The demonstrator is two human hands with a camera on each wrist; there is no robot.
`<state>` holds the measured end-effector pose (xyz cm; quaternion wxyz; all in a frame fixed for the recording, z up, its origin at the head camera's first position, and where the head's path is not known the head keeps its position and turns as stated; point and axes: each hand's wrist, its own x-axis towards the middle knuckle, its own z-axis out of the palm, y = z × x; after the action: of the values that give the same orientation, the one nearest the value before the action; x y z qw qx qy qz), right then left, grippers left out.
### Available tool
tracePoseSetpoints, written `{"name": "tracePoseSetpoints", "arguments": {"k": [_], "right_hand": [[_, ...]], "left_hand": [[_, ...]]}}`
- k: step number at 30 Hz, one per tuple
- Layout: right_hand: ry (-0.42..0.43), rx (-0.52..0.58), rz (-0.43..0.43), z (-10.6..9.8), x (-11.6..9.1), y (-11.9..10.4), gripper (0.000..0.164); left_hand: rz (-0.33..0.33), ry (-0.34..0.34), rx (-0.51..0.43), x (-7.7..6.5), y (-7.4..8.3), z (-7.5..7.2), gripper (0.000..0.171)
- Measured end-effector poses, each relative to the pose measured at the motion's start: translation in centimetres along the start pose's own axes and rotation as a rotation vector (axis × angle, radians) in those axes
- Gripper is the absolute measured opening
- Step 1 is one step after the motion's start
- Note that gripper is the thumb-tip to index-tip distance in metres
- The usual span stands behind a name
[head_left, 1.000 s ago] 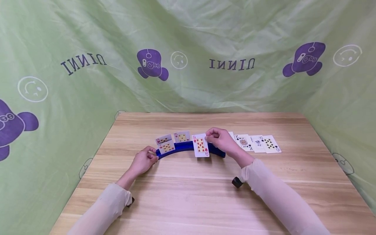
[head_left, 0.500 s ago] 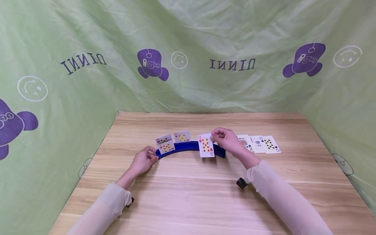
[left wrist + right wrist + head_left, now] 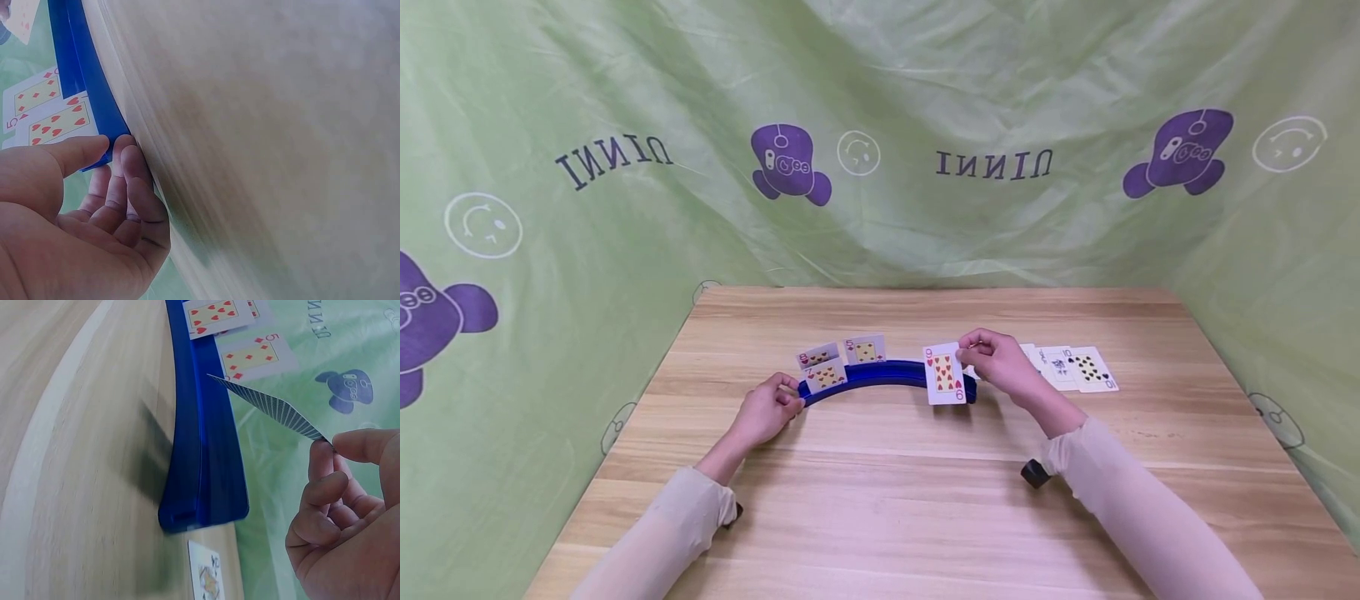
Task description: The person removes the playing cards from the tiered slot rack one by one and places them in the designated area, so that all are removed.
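A curved blue playing card holder stands on the table. My left hand pinches its left end between thumb and fingers, as the left wrist view also shows. At that end a seven of hearts stands in front of an eight of hearts. Farther right in the holder is a five of diamonds. My right hand pinches a nine of hearts by its upper right edge. That card hangs over the holder's right part; seen edge-on in the right wrist view, it is apart from the holder.
To the right of the holder, several cards lie face up in an overlapping row, with a ten of spades at its right end. My right hand covers part of this row. A green printed curtain surrounds the wooden table.
My right hand has moved to the right with the nine of hearts, along the holder towards its right end. The left hand and the holder have stayed in place.
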<state>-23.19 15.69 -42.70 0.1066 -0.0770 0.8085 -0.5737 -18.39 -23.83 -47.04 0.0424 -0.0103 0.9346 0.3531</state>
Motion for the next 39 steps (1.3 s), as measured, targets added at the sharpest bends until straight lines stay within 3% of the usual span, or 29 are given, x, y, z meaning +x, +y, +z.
{"name": "tracePoseSetpoints", "arguments": {"k": [18, 39], "right_hand": [[0.002, 0.024, 0.041, -2.5, -1.8, 1.1, 0.029], [0.062, -0.046, 0.124, -5.3, -3.5, 2.6, 0.032]], "left_hand": [[-0.017, -0.010, -0.007, -0.1, 0.1, -0.1, 0.026], [-0.028, -0.023, -0.017, -0.1, 0.1, -0.1, 0.027]]}}
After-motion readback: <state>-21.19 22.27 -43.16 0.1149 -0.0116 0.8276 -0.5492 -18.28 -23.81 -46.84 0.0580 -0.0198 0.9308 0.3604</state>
